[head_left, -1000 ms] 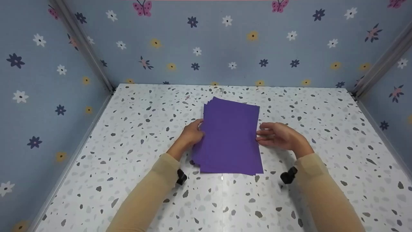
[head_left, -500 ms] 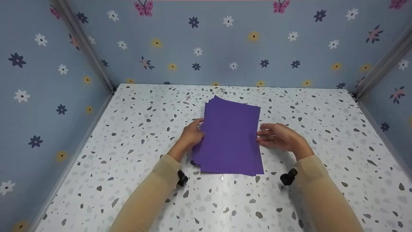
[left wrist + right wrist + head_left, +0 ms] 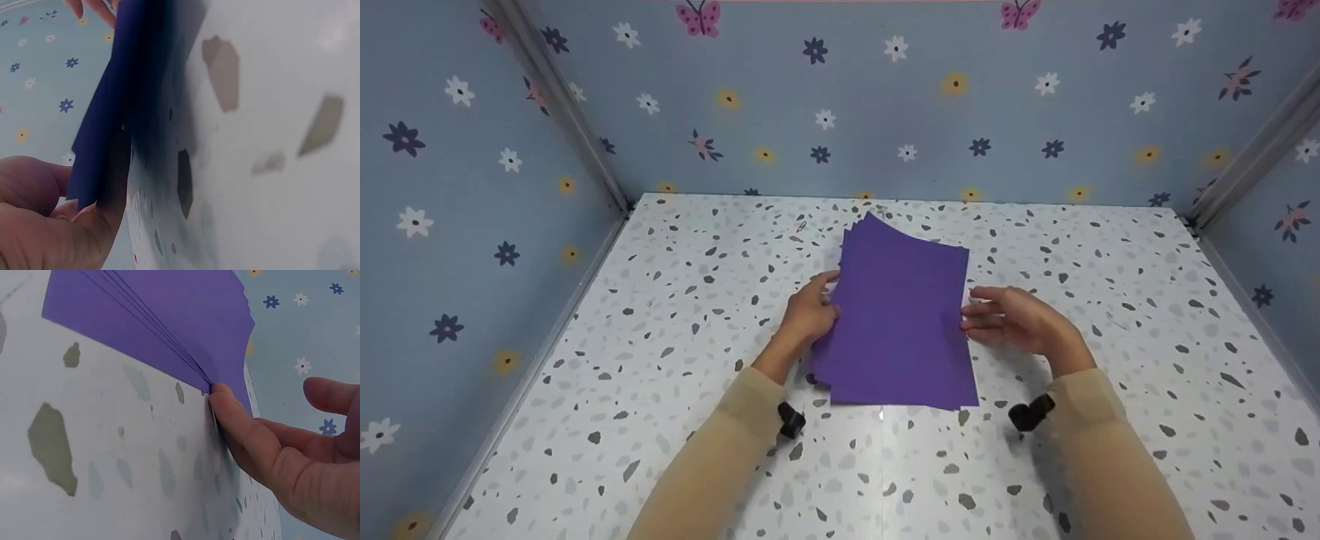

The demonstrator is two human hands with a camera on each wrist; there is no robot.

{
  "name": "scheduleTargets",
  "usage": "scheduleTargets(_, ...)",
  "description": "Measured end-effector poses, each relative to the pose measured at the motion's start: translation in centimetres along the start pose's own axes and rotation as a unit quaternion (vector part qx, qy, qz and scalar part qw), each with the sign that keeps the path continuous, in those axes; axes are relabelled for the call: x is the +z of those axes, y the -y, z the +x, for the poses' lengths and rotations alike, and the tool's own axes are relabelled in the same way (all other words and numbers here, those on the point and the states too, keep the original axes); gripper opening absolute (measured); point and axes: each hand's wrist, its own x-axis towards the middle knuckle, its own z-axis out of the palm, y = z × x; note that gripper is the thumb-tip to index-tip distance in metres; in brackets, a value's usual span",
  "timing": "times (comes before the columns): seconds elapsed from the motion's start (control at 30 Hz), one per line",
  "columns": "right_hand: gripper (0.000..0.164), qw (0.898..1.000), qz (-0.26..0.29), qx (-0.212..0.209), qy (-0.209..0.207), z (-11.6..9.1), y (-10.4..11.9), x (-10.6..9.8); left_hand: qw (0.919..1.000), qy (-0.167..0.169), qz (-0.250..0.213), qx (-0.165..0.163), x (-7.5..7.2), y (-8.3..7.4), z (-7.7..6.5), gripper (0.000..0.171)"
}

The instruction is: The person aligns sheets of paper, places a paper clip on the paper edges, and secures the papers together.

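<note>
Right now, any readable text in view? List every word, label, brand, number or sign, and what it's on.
None readable.
Purple sheets: no print visible.
Wall: only printed flowers and butterflies.
Tabletop: speckles only.
Black wrist devices: too small and dark to tell.

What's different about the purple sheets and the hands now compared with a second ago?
The purple sheets have lifted at their far left corner, so their far edge bows more. The left hand still grips their left edge, and the right hand stays at the right edge. Nothing was newly gripped or let go.
</note>
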Motion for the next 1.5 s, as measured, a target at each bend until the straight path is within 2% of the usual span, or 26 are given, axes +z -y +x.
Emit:
scheduleTargets(0.13,0.063,1.000,-0.003,-0.010,-0.004,-0.3,-0.1,0.2,0.9998,-0.008,0.009,0.016,0.1,0.0,-0.1,0.066)
scheduleTargets(0.37,0.068,0.999,-0.020,-0.034,-0.004,-0.7,-0.5,0.4,0.9997,-0.017,-0.003,0.014,0.1,0.1,-0.1,0.066)
scheduleTargets(0.57,0.069,0.997,-0.047,-0.056,-0.007,-1.2,-0.7,0.6,0.9995,-0.008,-0.032,0.005,0.1,0.4,-0.3,0.066)
scheduleTargets(0.73,0.073,0.997,-0.047,-0.063,-0.007,-1.3,-0.8,0.7,0.9989,-0.009,-0.045,0.011,0.0,0.4,-0.5,0.068)
scheduleTargets(0.9,0.073,0.997,-0.041,-0.061,-0.009,-1.3,-0.9,0.6,0.9960,-0.004,-0.089,0.008,-0.1,0.4,-0.6,0.069)
scheduleTargets(1.1,0.073,0.997,-0.041,-0.063,-0.006,-1.4,-1.1,0.4,0.9929,-0.001,-0.119,0.004,0.0,0.4,-0.6,0.069)
scheduleTargets(1.5,0.072,0.996,-0.046,-0.072,-0.005,-1.1,-1.0,0.4,0.9937,-0.014,-0.110,0.018,0.1,0.5,-0.5,0.070)
